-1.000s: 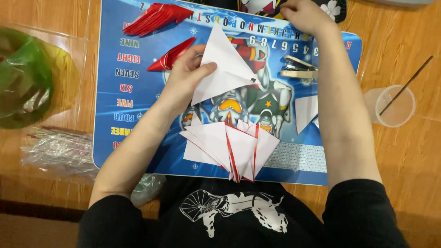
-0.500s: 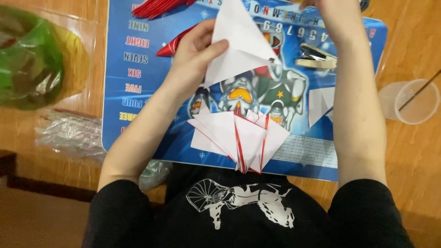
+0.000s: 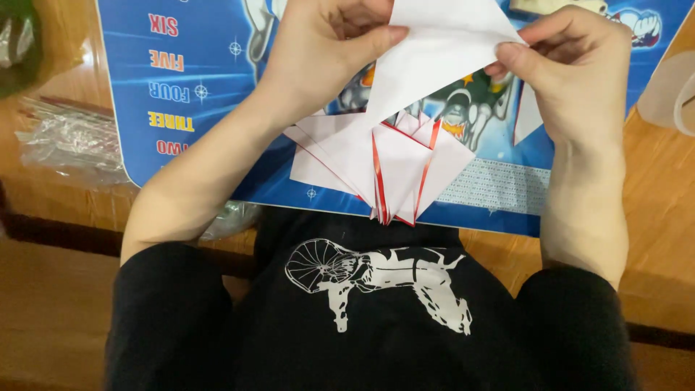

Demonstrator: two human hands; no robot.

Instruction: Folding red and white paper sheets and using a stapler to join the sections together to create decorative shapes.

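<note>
You wear a black short-sleeved cotton T-shirt [image 3: 362,340], and its sleeves end just above your elbows, one at the near left and one at the near right. Across the chest runs a white printed graphic [image 3: 380,282], a spoked wheel shape on the left joined to a patchy, blotched figure stretching right. Both forearms are bare. Your left hand [image 3: 326,51] and right hand [image 3: 572,65] carry no rings, watch or gloves.

**Even indoor light, sharp centre, soft corners**

Bright, diffuse illumination from above. The white folded paper [image 3: 434,51] is nearly blown out, showing little surface detail. Mild glare on the glossy blue mat [image 3: 181,87] and the crinkled plastic wrap [image 3: 69,141]. Shadows soft and short beneath the paper. The upper left corner is blurred.
</note>
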